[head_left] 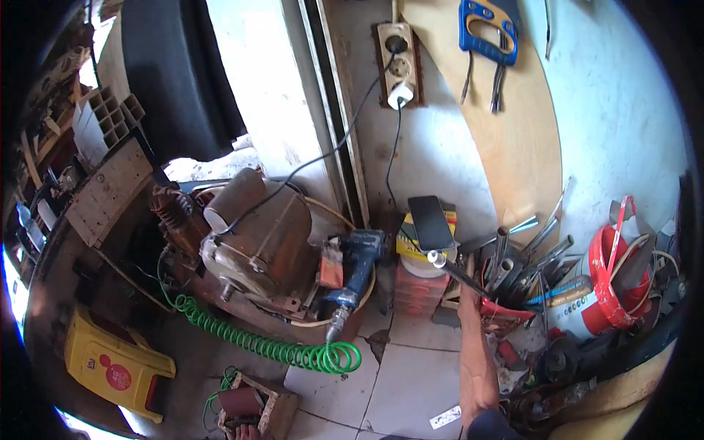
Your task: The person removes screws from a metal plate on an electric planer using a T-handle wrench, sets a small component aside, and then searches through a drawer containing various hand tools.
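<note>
Dark tube (pixel 462 277), pale at one end, lies slantwise at the right hand (pixel 470 297), beside a red container (pixel 510 315) crowded with metal pipes (pixel 502 271). From where I stand, the tube crosses where the fingers should show, so I cannot tell whether the right grip is clasped around it or merely against it. Done well, handling here would mean a firm hold near the tube's middle, a steady angle, and its tip kept off the phone (pixel 431 222) and yellow box (pixel 412 246) just beyond, above a stack of red drawers (pixel 419 293). The neighboring pipes look ready to snag or roll, so slow, straight movement seems wisest.

At the lower edge, the left hand (pixel 246 433) shows only its fingers, by a brown roll (pixel 240 403) in a wooden box (pixel 282 403); its grip, too, I cannot make out. Between the two, green coiled hose (pixel 253 348) runs to a blue air tool (pixel 359 268) resting beside a worn motor (pixel 271 227). A red-and-white bucket (pixel 576 315) leans to the right; a yellow stool (pixel 110 359) stands far left.
</note>
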Demonstrator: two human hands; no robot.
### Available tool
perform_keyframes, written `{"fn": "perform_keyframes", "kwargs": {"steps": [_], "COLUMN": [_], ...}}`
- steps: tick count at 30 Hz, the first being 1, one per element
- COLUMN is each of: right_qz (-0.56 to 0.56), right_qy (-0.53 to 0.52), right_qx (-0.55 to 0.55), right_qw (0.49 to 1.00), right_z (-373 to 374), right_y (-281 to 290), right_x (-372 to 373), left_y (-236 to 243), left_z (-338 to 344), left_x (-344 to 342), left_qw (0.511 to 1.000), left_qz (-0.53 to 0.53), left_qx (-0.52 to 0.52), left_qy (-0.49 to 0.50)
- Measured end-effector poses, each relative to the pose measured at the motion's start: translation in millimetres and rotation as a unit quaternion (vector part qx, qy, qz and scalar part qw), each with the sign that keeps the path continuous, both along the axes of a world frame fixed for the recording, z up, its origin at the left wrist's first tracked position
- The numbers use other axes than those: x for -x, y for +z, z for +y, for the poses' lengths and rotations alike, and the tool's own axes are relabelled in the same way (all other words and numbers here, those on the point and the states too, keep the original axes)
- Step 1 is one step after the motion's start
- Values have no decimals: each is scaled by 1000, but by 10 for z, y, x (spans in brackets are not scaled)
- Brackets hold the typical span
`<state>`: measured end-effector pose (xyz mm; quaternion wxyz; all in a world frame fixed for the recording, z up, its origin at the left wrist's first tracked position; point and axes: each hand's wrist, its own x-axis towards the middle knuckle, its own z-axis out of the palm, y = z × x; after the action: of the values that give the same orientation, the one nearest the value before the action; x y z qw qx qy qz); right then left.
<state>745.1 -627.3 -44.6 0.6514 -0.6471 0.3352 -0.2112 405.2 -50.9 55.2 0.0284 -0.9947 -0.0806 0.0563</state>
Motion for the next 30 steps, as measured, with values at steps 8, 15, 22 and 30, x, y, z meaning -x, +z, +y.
{"fn": "perform_keyframes", "kwargs": {"steps": [8, 15, 22, 30], "right_qz": [52, 5, -14, -33], "right_qy": [18, -107, 182, 140], "right_qx": [191, 531, -306, -400], "right_qw": [980, 841, 934, 905], "right_z": [119, 872, 1265, 1445], "right_y": [-17, 274, 381, 272], "right_x": [-26, 702, 729, 366], "left_y": [-113, -301, -352, -298], "left_z": [22, 133, 155, 167], "left_x": [86, -71, -55, 0], "left_qw": [992, 994, 991, 994], "left_qz": [-122, -102, -121, -107], "left_qx": [17, 22, -1, -1], "left_qy": [-25, -31, -52, -36]}}
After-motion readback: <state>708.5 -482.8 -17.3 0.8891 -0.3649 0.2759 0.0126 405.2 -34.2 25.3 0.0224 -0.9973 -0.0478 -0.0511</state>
